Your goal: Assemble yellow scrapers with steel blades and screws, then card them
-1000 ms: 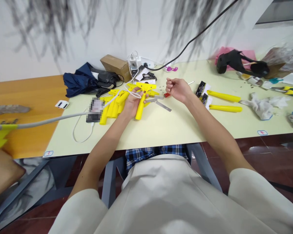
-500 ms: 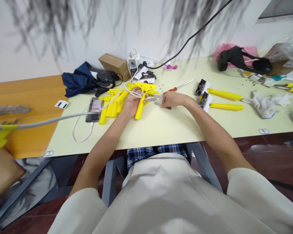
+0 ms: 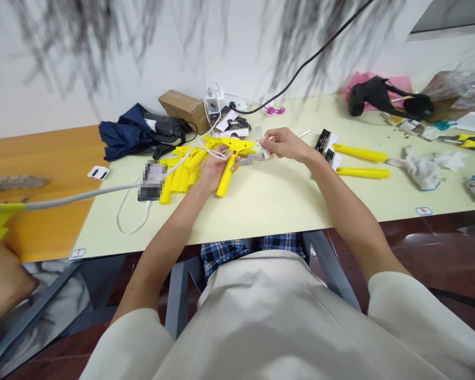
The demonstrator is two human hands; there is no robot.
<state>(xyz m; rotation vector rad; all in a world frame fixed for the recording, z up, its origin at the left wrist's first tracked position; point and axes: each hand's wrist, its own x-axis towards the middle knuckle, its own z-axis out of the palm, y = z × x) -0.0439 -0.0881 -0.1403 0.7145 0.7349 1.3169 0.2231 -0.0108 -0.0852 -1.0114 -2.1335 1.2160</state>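
Note:
My left hand [image 3: 212, 171] is closed around a yellow T-shaped scraper handle [image 3: 227, 171], its wide head pointing away from me. To its left, several more yellow handles [image 3: 178, 177] lie in a pile. My right hand [image 3: 285, 143] pinches a thin, flat metal blade [image 3: 260, 136], held upright a little above the table, right of the handle's head. Small metal pieces [image 3: 250, 159] show beside my left fingers; some may be in that hand. Behind my right hand lies a screwdriver [image 3: 305, 133], its red grip mostly hidden.
Two yellow-handled scrapers [image 3: 362, 173] with black-and-white card sleeves lie to the right. Cards [image 3: 231, 126], a cardboard box [image 3: 184, 108] and a dark blue umbrella [image 3: 122, 132] stand at the back. A white cable [image 3: 132, 232] crosses the left side. A crumpled white glove [image 3: 421, 166] lies far right.
My right hand has risen off the tabletop, away from me and slightly right, and lifted the metal blade upright. My left hand still holds the yellow handle in nearly the same place.

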